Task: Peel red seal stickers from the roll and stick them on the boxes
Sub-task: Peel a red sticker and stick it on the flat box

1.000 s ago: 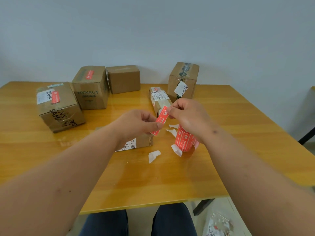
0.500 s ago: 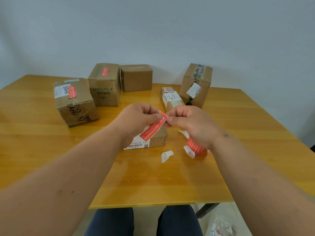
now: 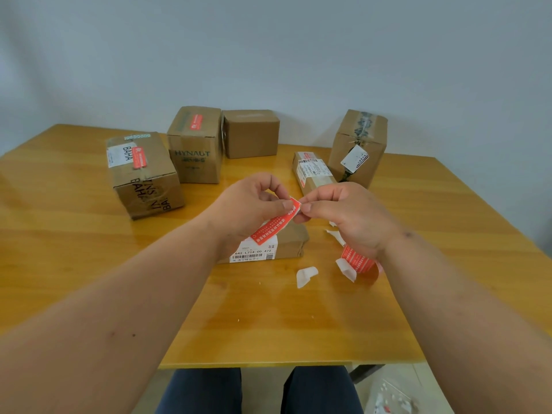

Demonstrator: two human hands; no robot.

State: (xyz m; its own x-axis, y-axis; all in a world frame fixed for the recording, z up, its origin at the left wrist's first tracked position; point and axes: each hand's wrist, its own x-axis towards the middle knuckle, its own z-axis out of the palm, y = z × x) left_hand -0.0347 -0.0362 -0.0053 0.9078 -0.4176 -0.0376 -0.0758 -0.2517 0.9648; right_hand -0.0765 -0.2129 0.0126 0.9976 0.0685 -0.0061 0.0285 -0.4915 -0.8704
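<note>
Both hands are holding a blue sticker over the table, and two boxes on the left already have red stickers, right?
Not quite: the sticker is red, not blue, as the head view shows. The left hand and right hand pinch it over the table, and the BAHA box and HYNAUT box carry red stickers.

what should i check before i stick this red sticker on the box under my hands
1. Sticker held: ok. Left hand and right hand both pinch the top end of the red sticker.
2. Backing fully peeled off: cannot tell; the fingers hide that end.
3. Sticker flat: ok, it hangs straight with no visible fold.
4. Target box free: ok. The flat box below the hands shows no red seal on its visible part.
5. Roll out of the way: ok, the sticker roll stands to the right of the box.
6. Scraps: ok, the backing scrap lies off the box.
</note>
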